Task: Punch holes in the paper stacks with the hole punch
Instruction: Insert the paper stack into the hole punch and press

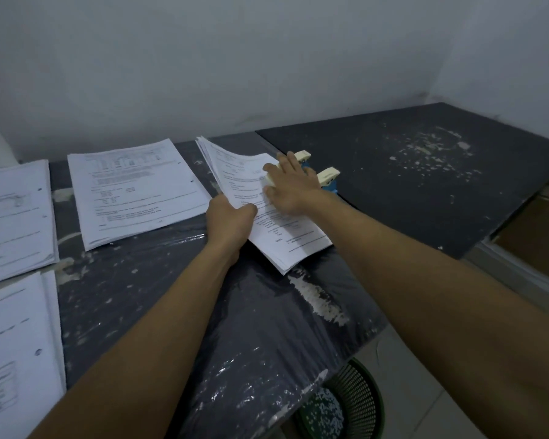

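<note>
Left grip (229,221) clasps the paper stack's (267,217) near edge while the right hand (290,188) lies flat, unclenched, pressing it into the hole punch (325,179) on the counter (203,296). Three punched stacks (133,191) lie to the left, so this looks like the last.

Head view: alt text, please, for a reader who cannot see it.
Left hand grips the edge of a paper stack while the right hand presses it flat by a blue-and-cream hole punch. More stacks lie leftward on the dark table.
</note>
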The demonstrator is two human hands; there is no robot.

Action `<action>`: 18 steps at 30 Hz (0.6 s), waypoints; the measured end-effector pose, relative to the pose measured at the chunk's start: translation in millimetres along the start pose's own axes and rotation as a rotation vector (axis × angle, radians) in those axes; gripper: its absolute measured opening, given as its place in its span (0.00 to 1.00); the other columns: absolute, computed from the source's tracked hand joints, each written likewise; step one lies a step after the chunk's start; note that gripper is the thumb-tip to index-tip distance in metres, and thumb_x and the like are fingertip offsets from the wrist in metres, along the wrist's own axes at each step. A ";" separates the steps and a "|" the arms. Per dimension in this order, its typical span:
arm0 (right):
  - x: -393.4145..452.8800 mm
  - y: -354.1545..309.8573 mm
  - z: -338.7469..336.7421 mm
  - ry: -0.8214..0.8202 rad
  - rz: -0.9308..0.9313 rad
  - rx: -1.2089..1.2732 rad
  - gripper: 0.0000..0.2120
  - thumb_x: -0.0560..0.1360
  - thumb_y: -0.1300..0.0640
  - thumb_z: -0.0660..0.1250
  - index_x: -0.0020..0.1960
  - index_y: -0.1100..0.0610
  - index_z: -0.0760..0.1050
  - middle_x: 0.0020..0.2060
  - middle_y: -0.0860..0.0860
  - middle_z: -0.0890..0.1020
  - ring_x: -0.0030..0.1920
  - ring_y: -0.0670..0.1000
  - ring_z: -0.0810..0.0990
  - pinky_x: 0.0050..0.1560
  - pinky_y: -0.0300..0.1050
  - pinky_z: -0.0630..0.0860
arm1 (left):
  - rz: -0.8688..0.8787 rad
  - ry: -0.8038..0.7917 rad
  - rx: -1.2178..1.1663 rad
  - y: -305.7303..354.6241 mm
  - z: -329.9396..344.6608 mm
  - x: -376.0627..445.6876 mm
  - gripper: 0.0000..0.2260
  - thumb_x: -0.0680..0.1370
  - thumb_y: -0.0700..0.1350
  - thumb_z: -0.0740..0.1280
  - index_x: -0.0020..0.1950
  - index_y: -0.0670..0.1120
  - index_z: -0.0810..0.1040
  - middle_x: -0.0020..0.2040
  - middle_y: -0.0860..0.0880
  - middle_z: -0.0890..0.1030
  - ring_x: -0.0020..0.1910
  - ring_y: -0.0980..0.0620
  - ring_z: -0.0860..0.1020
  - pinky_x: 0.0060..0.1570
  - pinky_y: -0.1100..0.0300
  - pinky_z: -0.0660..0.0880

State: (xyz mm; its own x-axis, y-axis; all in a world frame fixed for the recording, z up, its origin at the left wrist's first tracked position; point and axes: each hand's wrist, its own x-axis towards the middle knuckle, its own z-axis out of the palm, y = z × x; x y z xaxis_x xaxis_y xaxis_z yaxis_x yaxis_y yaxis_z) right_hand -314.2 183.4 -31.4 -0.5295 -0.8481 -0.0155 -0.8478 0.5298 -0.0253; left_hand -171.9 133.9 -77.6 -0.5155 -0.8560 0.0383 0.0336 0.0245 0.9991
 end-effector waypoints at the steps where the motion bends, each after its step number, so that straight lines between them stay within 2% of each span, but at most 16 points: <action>1: -0.3 0.1 -4.2 -0.004 -0.009 0.040 0.26 0.83 0.48 0.52 0.80 0.49 0.51 0.81 0.53 0.43 0.79 0.54 0.38 0.76 0.61 0.47 | 0.001 0.000 0.003 0.4 -0.2 -0.5 0.14 0.73 0.35 0.67 0.52 0.53 0.81 0.47 0.58 0.83 0.47 0.54 0.83 0.42 0.58 0.82; 4: -0.7 2.5 -20.0 -0.025 -0.022 0.176 0.25 0.84 0.47 0.53 0.79 0.49 0.55 0.81 0.52 0.47 0.80 0.55 0.41 0.75 0.59 0.50 | -0.002 0.003 0.009 0.6 0.0 -2.2 0.15 0.74 0.35 0.68 0.56 0.51 0.81 0.48 0.58 0.83 0.47 0.55 0.83 0.38 0.62 0.80; 7: -0.4 8.8 -39.1 -0.048 -0.019 0.412 0.26 0.84 0.47 0.54 0.80 0.51 0.55 0.80 0.51 0.53 0.80 0.55 0.48 0.76 0.56 0.53 | -0.017 0.009 0.023 1.1 0.4 -2.8 0.16 0.74 0.36 0.67 0.60 0.49 0.81 0.48 0.57 0.82 0.48 0.54 0.82 0.41 0.60 0.80; 10: -3.1 20.6 -62.0 -0.069 -0.014 0.661 0.25 0.85 0.47 0.54 0.79 0.53 0.58 0.79 0.52 0.60 0.76 0.55 0.60 0.68 0.48 0.62 | -0.027 0.015 0.031 1.8 0.3 -4.1 0.16 0.75 0.36 0.67 0.60 0.48 0.80 0.47 0.58 0.81 0.47 0.54 0.82 0.40 0.61 0.79; 12: -3.7 24.8 -69.0 -0.059 -0.012 0.683 0.23 0.85 0.48 0.53 0.76 0.57 0.64 0.75 0.57 0.66 0.73 0.59 0.65 0.67 0.50 0.64 | -0.036 0.009 0.002 2.8 -0.3 -5.7 0.15 0.75 0.35 0.68 0.58 0.49 0.80 0.46 0.59 0.81 0.47 0.54 0.82 0.36 0.63 0.78; 14: -3.1 24.3 -68.5 -0.063 -0.001 0.684 0.22 0.85 0.49 0.53 0.73 0.62 0.65 0.72 0.61 0.68 0.71 0.64 0.66 0.70 0.59 0.63 | -0.053 0.007 -0.026 5.8 -0.5 -6.4 0.14 0.75 0.34 0.68 0.57 0.49 0.80 0.46 0.58 0.82 0.46 0.54 0.82 0.35 0.63 0.79; 18: -2.7 22.7 -66.2 -0.079 0.013 0.678 0.22 0.84 0.48 0.52 0.72 0.60 0.64 0.72 0.62 0.67 0.70 0.65 0.67 0.69 0.62 0.63 | -0.114 0.020 -0.100 12.0 -3.6 -8.8 0.15 0.74 0.30 0.68 0.47 0.52 0.80 0.46 0.55 0.83 0.44 0.53 0.82 0.30 0.65 0.78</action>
State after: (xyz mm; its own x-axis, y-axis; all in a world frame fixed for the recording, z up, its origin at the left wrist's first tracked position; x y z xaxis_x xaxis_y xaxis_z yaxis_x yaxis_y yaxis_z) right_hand -334.0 197.7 34.2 -0.5143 -0.8527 -0.0919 -0.6217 0.4445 -0.6449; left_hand -163.9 139.9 -66.1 -0.5041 -0.8603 -0.0765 0.0612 -0.1239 0.9904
